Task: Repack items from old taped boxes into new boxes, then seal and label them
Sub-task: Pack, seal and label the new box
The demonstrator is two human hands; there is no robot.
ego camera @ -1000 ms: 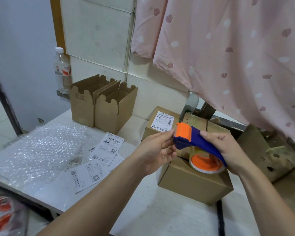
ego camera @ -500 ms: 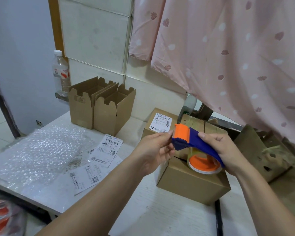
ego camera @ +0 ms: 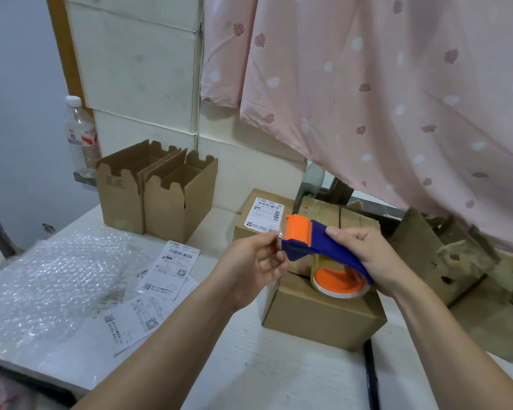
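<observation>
1. My right hand (ego camera: 376, 258) grips the blue plastic handle of the blue-and-orange tape dispenser (ego camera: 317, 247), fingers wrapped round it, thumb on top.
2. Dispenser is held in the air over the closed brown cardboard box (ego camera: 320, 318) at centre of the white surface (ego camera: 264, 374); its roll of clear tape w/ orange core (ego camera: 339, 284) hangs just above the box top. Can't tell if roll touches the box.
3. My left hand (ego camera: 255, 267) sits at the orange front end of the dispenser, thumb & forefinger pressed together on the loose clear tape end (ego camera: 277, 236), other fingers curled in.
4. Behind that box, touching or nearly so: a second brown box w/ white barcode shipping label on top (ego camera: 264, 213), and right of it an older brown box w/ shiny tape strips across its flaps (ego camera: 338, 216).
5. Far left of the surface: two open-topped brown cardboard boxes w/ notched flaps (ego camera: 157, 190), side by side, against the wall.
6. Between them & my left arm: several loose white shipping labels w/ barcodes & QR codes (ego camera: 160, 279), overlapping, flat on the surface.
7. Left of the labels: a sheet of clear bubble wrap (ego camera: 48, 279), spread flat, reaching the near-left edge.
8. Clear plastic water bottle w/ white cap (ego camera: 79, 134) stands upright on a small ledge behind the open boxes.
9. Pink curtain w/ leaf print (ego camera: 382, 99) hangs over the upper right; worn flattened cardboard pieces (ego camera: 444, 255) lie under it, right of my hand.
</observation>
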